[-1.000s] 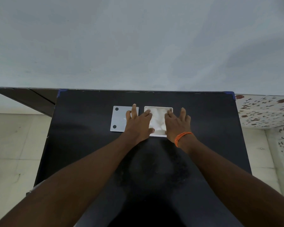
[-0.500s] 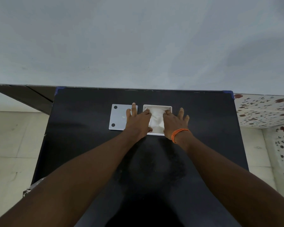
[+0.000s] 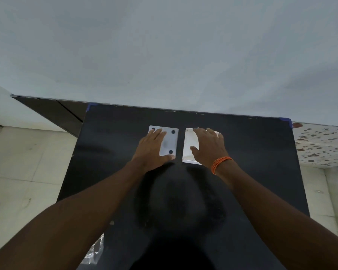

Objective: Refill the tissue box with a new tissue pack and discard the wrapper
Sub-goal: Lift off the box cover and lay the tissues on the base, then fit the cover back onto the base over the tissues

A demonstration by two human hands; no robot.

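Tissue box (image 3: 188, 147): white, open-topped, on the far middle of the black table (image 3: 252, 162); its contents are hidden under the hand, so whether tissues sit flush cannot be told
Lid (image 3: 171, 142): flat grey-white panel with dark round spots at its corners, lying just left of the box, a narrow strip of table between them
Right hand (image 3: 209, 146): spread wide, palm down over the box opening, fingers reaching the far rim; gripping nothing that shows
Left hand (image 3: 151, 149): flat and open on the lid's left part, thumb along its near edge; resting on it, not yet lifting
Wristband (image 3: 220, 163): orange thread on the right wrist
Step in hand: likely closing up, the lid about to go back on
Next move calls for: lifting the lid by its edges and squaring it over the box while the right hand clears
Wrapper (image 3: 94, 250): clear crinkled film at the table's near left edge, probably the one to discard
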